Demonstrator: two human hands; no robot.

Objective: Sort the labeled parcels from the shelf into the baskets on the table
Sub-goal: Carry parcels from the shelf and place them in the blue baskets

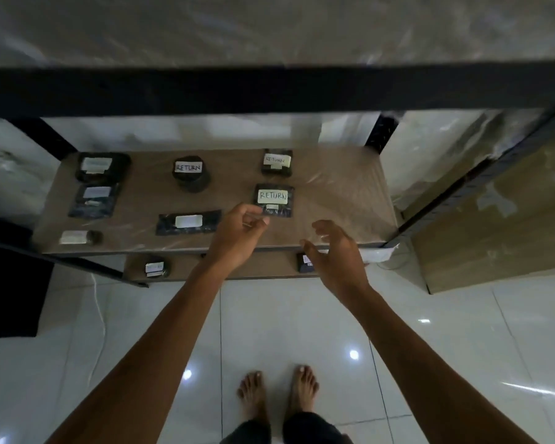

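Observation:
Several dark parcels with white labels lie on the wooden shelf board (334, 193). A square parcel marked RETURN (274, 200) sits just beyond my left hand (237, 232), whose fingers are loosely curled and hold nothing. My right hand (334, 251) hovers over the shelf's front edge, fingers relaxed and spread, holding nothing. Further back lie a round RETURN parcel (191, 173) and a small RETURN parcel (277, 162). A flat long parcel (188, 222) lies left of my left hand. No baskets are in view.
Parcels with unreadable labels sit at the shelf's left (101, 166) (95, 200) (77, 237). A lower board carries two more parcels (156, 267) (303, 262). A black upper shelf beam (269, 88) crosses overhead. A cardboard box (494, 225) stands right. My bare feet stand on white tiles.

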